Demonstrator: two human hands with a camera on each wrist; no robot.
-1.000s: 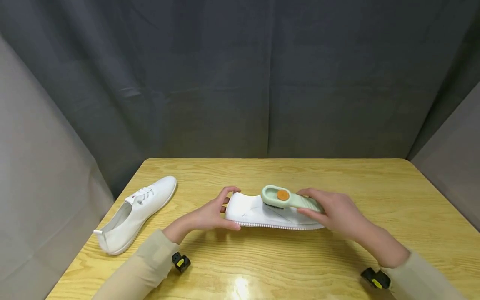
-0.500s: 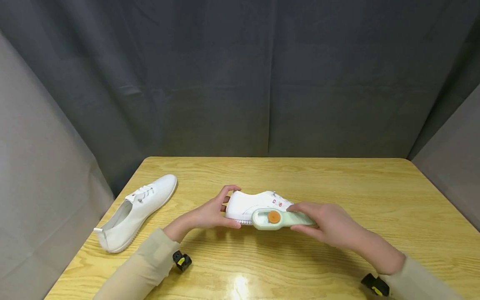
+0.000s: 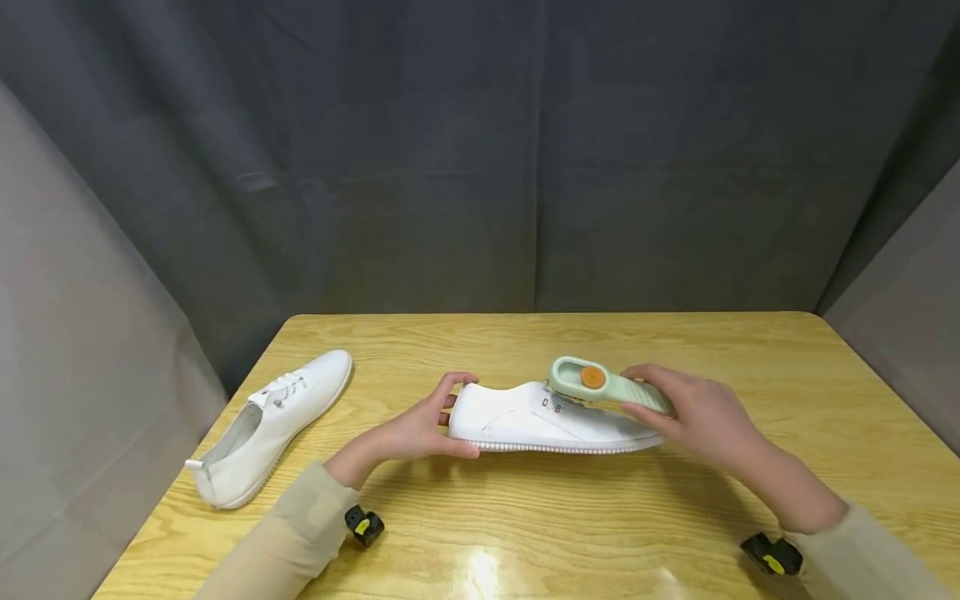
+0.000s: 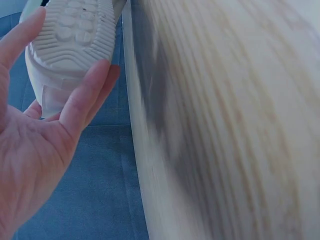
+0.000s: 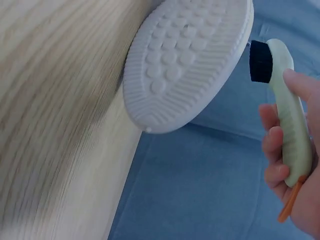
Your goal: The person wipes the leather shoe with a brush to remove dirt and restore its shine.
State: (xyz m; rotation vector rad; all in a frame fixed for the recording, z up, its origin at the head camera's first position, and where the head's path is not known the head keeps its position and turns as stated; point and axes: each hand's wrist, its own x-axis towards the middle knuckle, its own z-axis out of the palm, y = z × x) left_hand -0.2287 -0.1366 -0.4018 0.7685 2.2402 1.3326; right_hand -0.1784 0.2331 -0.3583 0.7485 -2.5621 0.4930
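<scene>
A white shoe (image 3: 510, 417) is held by its heel in my left hand (image 3: 416, 429), toe pointing right, side facing me. The left wrist view shows the fingers and thumb around the heel, with the ridged sole (image 4: 75, 35) turned to the camera. My right hand (image 3: 697, 417) grips the handle of a pale green shoe brush (image 3: 618, 387) with an orange button. Its head is over the shoe's lace area. In the right wrist view the dark bristles (image 5: 261, 62) face the shoe; whether they touch it I cannot tell.
A second white shoe (image 3: 273, 429) with laces lies at the left of the wooden table (image 3: 480, 508). Dark grey curtain (image 3: 420, 167) hangs behind the table, and lighter cloth (image 3: 82, 333) borders the left side.
The brush went from the shoe's upper side down to its near lower side, then up and right to the laces. The held shoe tilted slightly; my left hand kept its grip.
</scene>
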